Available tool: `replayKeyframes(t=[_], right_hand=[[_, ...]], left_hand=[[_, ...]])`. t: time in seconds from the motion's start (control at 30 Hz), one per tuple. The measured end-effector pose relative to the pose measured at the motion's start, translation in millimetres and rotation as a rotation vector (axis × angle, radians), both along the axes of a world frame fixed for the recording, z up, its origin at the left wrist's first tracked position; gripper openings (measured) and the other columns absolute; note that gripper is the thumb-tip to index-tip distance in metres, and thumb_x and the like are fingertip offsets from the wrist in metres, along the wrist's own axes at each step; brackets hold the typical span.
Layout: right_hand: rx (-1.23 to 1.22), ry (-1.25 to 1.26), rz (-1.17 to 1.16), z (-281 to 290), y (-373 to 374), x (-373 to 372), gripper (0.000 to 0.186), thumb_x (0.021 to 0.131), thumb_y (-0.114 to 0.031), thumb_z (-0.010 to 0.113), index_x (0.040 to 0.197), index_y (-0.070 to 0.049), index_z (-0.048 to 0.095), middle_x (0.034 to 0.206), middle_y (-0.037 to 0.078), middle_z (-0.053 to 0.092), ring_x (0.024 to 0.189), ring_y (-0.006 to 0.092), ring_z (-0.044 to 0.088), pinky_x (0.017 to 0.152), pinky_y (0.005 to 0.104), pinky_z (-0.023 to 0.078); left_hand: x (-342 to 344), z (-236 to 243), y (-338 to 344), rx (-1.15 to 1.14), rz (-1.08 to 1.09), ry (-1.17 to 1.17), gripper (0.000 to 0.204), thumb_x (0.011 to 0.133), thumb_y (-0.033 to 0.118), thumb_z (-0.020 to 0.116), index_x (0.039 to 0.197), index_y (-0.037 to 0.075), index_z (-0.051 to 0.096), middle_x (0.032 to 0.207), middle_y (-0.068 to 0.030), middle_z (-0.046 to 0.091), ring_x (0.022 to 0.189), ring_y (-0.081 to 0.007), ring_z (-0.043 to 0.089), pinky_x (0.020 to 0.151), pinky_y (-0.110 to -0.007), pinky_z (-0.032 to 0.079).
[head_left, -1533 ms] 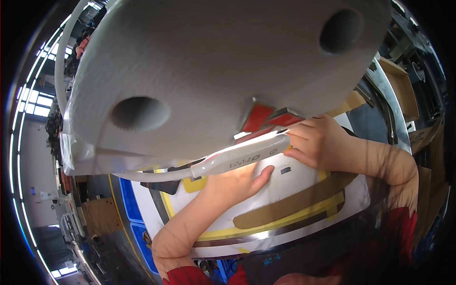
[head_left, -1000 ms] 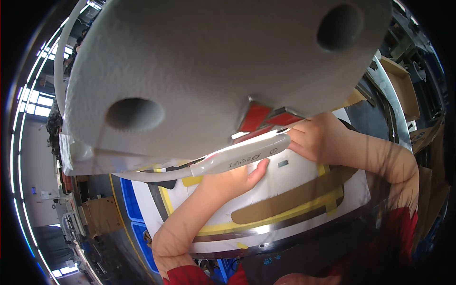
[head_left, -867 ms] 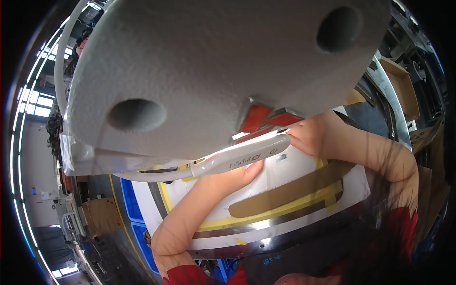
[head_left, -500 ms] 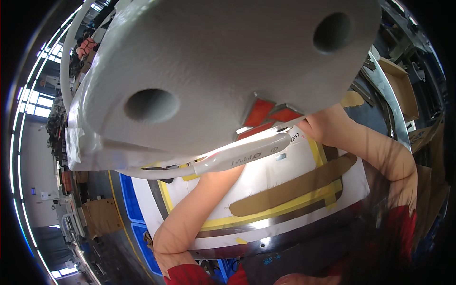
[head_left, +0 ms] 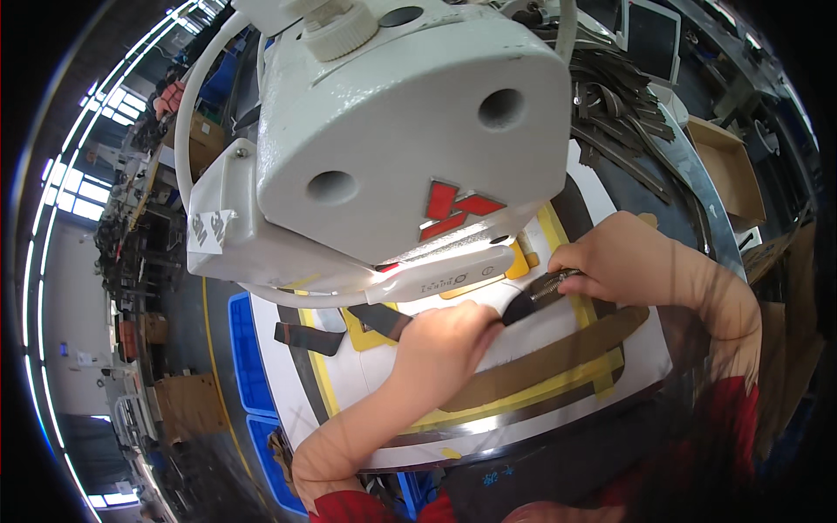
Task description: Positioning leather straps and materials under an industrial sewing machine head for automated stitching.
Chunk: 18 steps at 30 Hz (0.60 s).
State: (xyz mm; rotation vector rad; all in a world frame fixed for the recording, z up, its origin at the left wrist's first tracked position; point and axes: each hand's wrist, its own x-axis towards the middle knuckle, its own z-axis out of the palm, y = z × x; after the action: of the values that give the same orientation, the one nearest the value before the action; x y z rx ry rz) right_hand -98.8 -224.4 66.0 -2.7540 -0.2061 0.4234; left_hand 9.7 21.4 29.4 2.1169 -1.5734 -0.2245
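My left hand (head_left: 443, 350) is closed around a dark strap (head_left: 520, 307) in front of the sewing machine (head_left: 392, 131). One stretch of the strap slants out to the left of that hand, beside another dark folded length (head_left: 309, 336). My right hand (head_left: 610, 260) pinches the strap's right end, where something small and metallic shows; its exact kind is unclear. Under the hands lies a white work surface (head_left: 357, 366) edged with yellow tape. A long brown strip (head_left: 549, 362) rests on it, nearer to me. The needle area is hidden by the machine's head and lamp (head_left: 458, 272).
Many dark straps (head_left: 610, 96) are heaped behind the machine at the right. An open cardboard box (head_left: 724, 170) stands farther right. Blue bins (head_left: 253, 357) sit low at the left. Yellow plates (head_left: 370, 331) lie beneath the machine.
My head has drawn back, so the machine looks smaller and more shows behind it. Both hands, hidden behind the machine's head before, are now visible nearer to me, with the dark strap between them.
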Motion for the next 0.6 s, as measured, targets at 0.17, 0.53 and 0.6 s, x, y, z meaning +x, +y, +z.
replayKeyframes(t=[0.17, 0.53, 0.6], right_hand=[[0.236, -0.613, 0.256, 6.8, 23.7, 3.4, 0.031, 0.085, -0.029, 0.069, 0.099, -0.002, 0.067, 0.079, 0.013, 0.068, 0.075, 0.0324, 0.066, 0.083, 0.0401, 0.050], [0.799, -0.885, 0.154, 57.9, 31.1, -5.6, 0.036, 0.100, -0.034, 0.053, 0.095, -0.003, 0.072, 0.099, 0.014, 0.071, 0.094, 0.0316, 0.068, 0.086, 0.0417, 0.051], [0.782, -0.973, 0.174, 57.3, 34.7, 1.5, 0.042, 0.103, -0.037, 0.047, 0.098, -0.003, 0.071, 0.102, 0.015, 0.071, 0.096, 0.0319, 0.067, 0.085, 0.0427, 0.051]], left_hand=[[-14.6, 22.0, -4.7, -0.292, -0.169, -0.400, 0.032, 0.067, 0.011, 0.078, 0.097, 0.019, 0.068, 0.088, 0.0022, 0.063, 0.076, -0.0176, 0.062, 0.065, -0.028, 0.045], [-48.7, 47.4, -38.3, -0.604, -0.048, 0.180, 0.039, 0.075, 0.007, 0.075, 0.112, 0.000, 0.064, 0.112, -0.0163, 0.062, 0.096, -0.0360, 0.063, 0.078, -0.041, 0.051], [-44.0, 51.5, -49.1, -0.509, -0.065, 0.388, 0.036, 0.077, 0.007, 0.073, 0.111, 0.001, 0.063, 0.107, -0.0164, 0.064, 0.094, -0.0368, 0.063, 0.078, -0.042, 0.051]])
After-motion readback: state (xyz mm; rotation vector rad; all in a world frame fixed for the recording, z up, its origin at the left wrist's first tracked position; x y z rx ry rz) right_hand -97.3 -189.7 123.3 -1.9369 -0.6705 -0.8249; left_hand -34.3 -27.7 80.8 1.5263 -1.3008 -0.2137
